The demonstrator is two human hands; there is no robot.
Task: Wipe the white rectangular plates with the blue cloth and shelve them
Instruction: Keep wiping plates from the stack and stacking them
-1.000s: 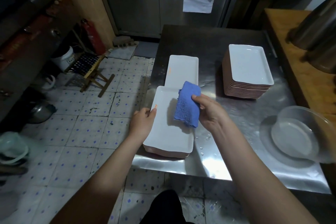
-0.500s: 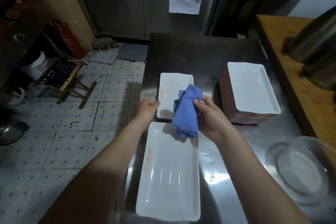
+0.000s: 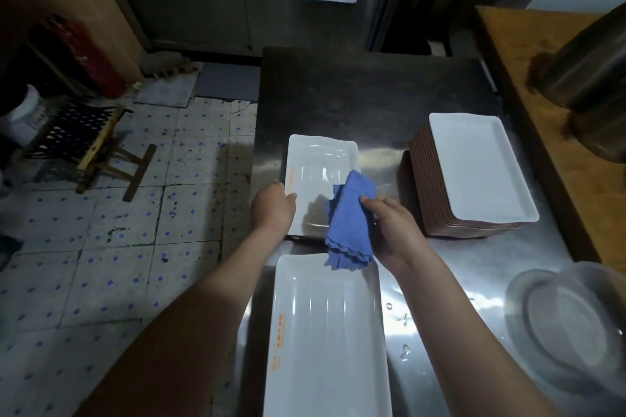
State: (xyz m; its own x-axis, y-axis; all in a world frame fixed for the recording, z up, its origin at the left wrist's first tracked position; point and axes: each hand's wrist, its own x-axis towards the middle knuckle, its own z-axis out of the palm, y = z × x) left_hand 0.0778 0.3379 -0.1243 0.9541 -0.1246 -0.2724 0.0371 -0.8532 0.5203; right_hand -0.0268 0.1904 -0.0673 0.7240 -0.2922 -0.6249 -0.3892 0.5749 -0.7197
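I'd say the wiping step is in hand: the left hand point(image 3: 273, 210) grips the left edge of the white plate point(image 3: 320, 166) at mid-frame, while the right hand point(image 3: 398, 230) clutches the bunched blue cloth point(image 3: 350, 230) over that plate's near right corner. Next, the cloth needs pressing flat and sweeping across it. A second plate point(image 3: 328, 332) lies at lower centre, glossy and ribbed, with orange print on its left rim; a stack point(image 3: 481, 169) sits at right.
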